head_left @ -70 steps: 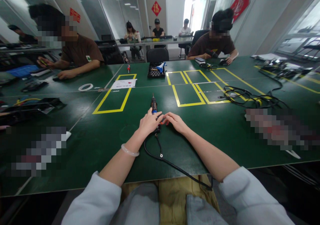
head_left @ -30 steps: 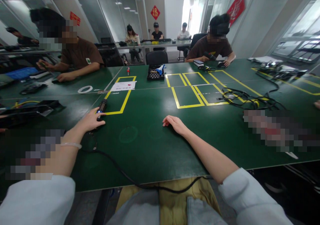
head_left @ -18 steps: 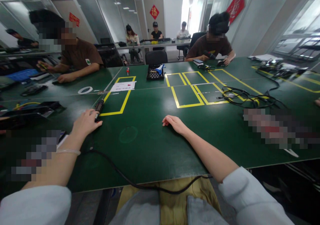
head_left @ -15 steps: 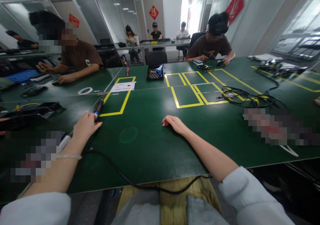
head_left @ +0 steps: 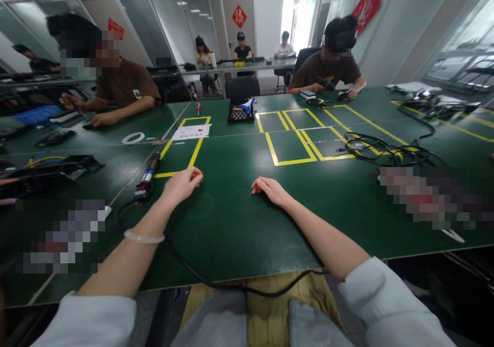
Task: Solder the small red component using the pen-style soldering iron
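"Black, with a glossy blue-and-silver band: where does that tool [head_left: 148, 173] lie?"

"Left of centre in the frame, slanting lower left to upper right, by the yellow tape [head_left: 196, 152]. The left hand [head_left: 184, 185] is nearer, to its right and apart."

"Each grip?"

"Loosely curled, nothing visible inside; palms hidden, so I can't tell whether fingers press together. The right hand [head_left: 269, 188] rests mid-frame."

"Textures?"

"Smooth green tabletop [head_left: 231, 229]; rubbery-looking, curving black cord [head_left: 239, 289]."

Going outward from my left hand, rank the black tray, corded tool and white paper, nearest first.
From your left hand:
1. Corded tool, just left.
2. White paper, ahead of it.
3. Black tray, farther ahead, rightward.
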